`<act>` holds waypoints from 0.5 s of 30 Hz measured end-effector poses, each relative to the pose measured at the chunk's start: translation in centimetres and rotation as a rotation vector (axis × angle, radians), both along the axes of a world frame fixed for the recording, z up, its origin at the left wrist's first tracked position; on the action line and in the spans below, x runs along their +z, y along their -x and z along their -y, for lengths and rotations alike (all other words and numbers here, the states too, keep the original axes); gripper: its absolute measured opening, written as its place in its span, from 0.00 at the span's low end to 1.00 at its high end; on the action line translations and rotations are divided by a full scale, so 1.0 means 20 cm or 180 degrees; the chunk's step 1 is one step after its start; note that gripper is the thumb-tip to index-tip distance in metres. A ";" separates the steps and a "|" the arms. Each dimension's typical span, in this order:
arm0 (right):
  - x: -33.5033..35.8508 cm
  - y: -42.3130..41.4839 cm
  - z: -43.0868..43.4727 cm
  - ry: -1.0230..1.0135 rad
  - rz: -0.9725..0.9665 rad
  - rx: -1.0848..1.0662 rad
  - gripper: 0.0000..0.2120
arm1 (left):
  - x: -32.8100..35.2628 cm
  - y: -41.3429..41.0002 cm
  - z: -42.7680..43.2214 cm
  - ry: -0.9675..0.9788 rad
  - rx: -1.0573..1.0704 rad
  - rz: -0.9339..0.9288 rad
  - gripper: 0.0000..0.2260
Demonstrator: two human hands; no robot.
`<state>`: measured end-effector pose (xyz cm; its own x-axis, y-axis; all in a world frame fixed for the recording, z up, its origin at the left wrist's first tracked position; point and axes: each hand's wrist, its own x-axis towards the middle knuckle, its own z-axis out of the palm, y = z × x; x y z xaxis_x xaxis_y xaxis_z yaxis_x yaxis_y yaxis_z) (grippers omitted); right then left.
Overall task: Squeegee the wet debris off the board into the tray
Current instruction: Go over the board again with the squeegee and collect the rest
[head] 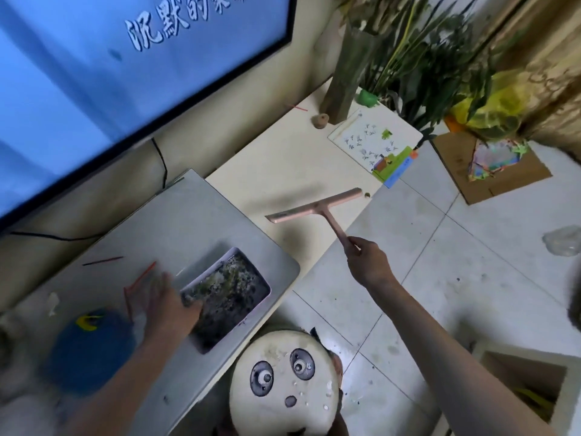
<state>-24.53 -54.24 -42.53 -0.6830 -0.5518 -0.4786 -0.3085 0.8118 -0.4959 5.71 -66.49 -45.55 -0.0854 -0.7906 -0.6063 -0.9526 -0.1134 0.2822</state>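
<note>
A grey board [201, 221] lies on the low cream table [283, 165] under the screen. On its near part stands a pale pink tray [248, 262] holding dark wet debris [229, 297]. My left hand [169, 303] rests on the tray's left rim, blurred, with a finger over the edge. My right hand [366, 259] grips the handle end of a pink squeegee [317, 209], which hangs in the air to the right of the board, above the table's front edge. Its blade points away from me.
Red sticks [138, 278] lie on the board beside my left hand. A blue cloth-like lump [91, 350] sits at the left. A panda-faced stool [283, 385] stands below the board. A picture book [377, 143], plants [424, 51] and a cardboard sheet [490, 168] are at the far right.
</note>
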 end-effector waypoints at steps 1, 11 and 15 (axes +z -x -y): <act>-0.03 0.04 0.04 0.0006 0.0054 0.0079 0.12 | 0.02 0.05 0.00 0.0225 -0.0242 0.0196 0.32; -0.50 0.32 0.40 0.0186 0.0494 0.0857 0.13 | -0.11 0.72 -0.06 0.1123 -0.1711 0.0282 0.20; -0.66 0.39 0.47 0.0262 0.0653 0.1049 0.16 | -0.21 0.90 -0.08 0.1216 -0.1922 0.0596 0.16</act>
<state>-32.40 -63.63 -55.81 -0.3575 -0.7678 -0.5316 -0.4336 0.6406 -0.6337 -12.37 -64.92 -49.66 -0.4946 -0.7976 -0.3453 -0.8542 0.5194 0.0237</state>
